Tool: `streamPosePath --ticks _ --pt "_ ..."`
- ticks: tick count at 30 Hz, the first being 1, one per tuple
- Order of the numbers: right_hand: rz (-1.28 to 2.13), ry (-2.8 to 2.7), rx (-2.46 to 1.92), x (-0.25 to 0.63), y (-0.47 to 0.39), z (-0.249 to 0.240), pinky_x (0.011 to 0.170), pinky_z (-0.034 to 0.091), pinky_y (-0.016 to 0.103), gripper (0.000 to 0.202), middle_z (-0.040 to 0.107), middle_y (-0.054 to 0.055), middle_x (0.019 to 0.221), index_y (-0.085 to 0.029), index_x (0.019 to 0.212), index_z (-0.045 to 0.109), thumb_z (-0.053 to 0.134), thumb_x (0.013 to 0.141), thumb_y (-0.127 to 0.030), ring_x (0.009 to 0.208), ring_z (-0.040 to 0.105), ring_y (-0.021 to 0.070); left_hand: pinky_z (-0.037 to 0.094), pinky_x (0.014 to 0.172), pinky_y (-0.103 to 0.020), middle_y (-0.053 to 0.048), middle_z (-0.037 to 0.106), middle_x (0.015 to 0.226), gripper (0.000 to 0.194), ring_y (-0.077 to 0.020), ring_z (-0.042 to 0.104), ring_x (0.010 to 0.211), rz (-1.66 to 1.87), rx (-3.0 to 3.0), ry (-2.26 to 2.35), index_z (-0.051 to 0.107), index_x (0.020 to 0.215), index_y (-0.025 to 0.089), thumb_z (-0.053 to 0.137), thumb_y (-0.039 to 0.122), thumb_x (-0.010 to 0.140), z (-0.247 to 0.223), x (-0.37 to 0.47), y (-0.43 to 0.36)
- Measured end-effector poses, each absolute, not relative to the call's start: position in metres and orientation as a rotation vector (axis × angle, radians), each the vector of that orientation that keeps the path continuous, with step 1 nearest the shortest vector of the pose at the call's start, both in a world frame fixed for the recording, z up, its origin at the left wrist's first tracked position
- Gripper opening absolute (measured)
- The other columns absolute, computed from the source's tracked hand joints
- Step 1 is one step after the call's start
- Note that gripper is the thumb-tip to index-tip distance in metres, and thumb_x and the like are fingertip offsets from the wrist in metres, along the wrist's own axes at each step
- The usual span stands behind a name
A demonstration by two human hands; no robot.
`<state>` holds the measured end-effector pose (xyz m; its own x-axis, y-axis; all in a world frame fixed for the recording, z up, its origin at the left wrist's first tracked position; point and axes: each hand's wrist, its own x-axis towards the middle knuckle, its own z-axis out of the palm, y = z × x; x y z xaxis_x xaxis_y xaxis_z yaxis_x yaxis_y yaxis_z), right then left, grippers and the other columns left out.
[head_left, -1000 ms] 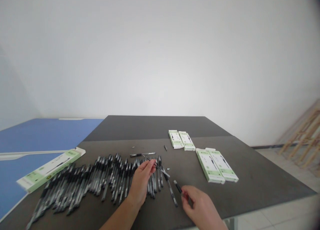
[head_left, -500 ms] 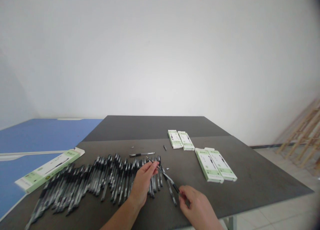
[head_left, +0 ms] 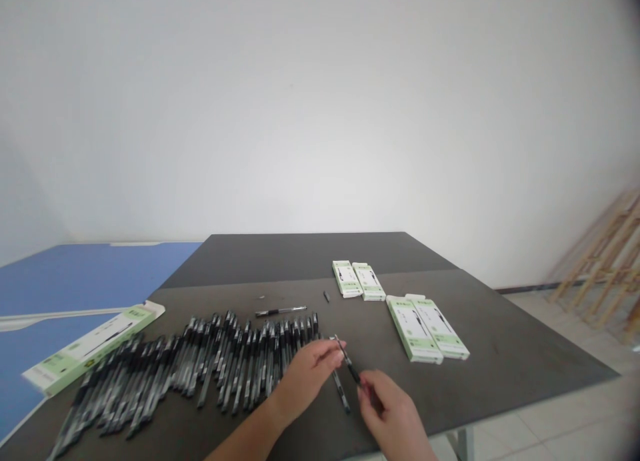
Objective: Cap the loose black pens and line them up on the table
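My right hand (head_left: 394, 413), fingers closed, grips the dark grip part of a slim pen (head_left: 351, 367) that slants up and to the left. At the pen's upper end, the fingertips of my left hand (head_left: 306, 375) are pinched on its thin, pale tip. Under the held pen, another pen (head_left: 342, 391) lies on the table between my hands. To the left spreads a long row of black-and-clear pens (head_left: 245, 364), partly covered by my left hand and forearm. Beyond the row, a single pen (head_left: 281, 311) lies crosswise.
Two pale green pen boxes (head_left: 414, 329) lie side by side at the right, with two more boxes (head_left: 347, 279) farther back. Another box (head_left: 90, 347) lies at the left edge. A small dark piece (head_left: 327, 296) rests near the middle of the dark table (head_left: 510, 354).
My left hand has moved right and slightly down, toward my right hand. The long thin length that showed between the hands is now much shorter. My right hand has stayed nearly in place.
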<state>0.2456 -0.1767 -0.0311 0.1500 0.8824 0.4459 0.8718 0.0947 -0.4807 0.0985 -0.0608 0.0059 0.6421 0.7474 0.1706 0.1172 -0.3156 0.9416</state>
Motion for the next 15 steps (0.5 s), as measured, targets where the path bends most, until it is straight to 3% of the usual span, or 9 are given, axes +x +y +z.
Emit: streamPosePath --ticks 3,6,11,15 --pt "0.019 -1.542 -1.73 0.25 -0.178 -0.038 0.053 0.044 0.019 0.014 0.058 0.0 0.066 -0.019 0.081 0.056 0.043 0.08 -0.021 0.056 0.055 0.0114 0.045 0.078 -0.028 -0.004 0.069 0.095 0.031 -0.0182 0.062 0.085 0.764 2.123 0.859 0.064 0.102 0.022 0.041 0.033 0.085 0.005 0.108 -0.044" --pt "0.024 -1.432 -1.752 0.25 -0.179 -0.042 0.051 0.045 0.019 0.014 0.057 0.0 0.064 -0.018 0.081 0.056 0.044 0.081 -0.025 0.053 0.054 0.0116 0.043 0.082 -0.029 -0.006 0.067 0.092 0.025 -0.0192 0.06 0.09 0.537 2.545 0.957 0.067 0.09 0.021 0.043 0.027 0.084 0.003 0.121 -0.023" --pt "0.063 -1.353 -1.757 0.245 -0.178 -0.04 0.053 0.045 0.02 0.016 0.058 0.001 0.066 -0.017 0.081 0.057 0.044 0.08 -0.027 0.056 0.055 0.0125 0.043 0.078 -0.037 -0.012 0.065 0.079 0.018 -0.0257 0.06 0.085 0.331 2.664 1.01 0.068 0.07 0.014 0.052 0.016 0.078 -0.006 0.143 -0.012" --pt "0.078 -1.325 -1.751 0.244 -0.179 -0.037 0.051 0.044 0.019 0.017 0.056 0.0 0.063 -0.017 0.079 0.058 0.045 0.08 -0.028 0.053 0.053 0.012 0.042 0.079 -0.038 -0.014 0.064 0.081 0.025 -0.0257 0.059 0.087 0.328 2.663 1.015 0.066 0.073 0.012 0.043 0.01 0.081 -0.005 0.149 -0.015"
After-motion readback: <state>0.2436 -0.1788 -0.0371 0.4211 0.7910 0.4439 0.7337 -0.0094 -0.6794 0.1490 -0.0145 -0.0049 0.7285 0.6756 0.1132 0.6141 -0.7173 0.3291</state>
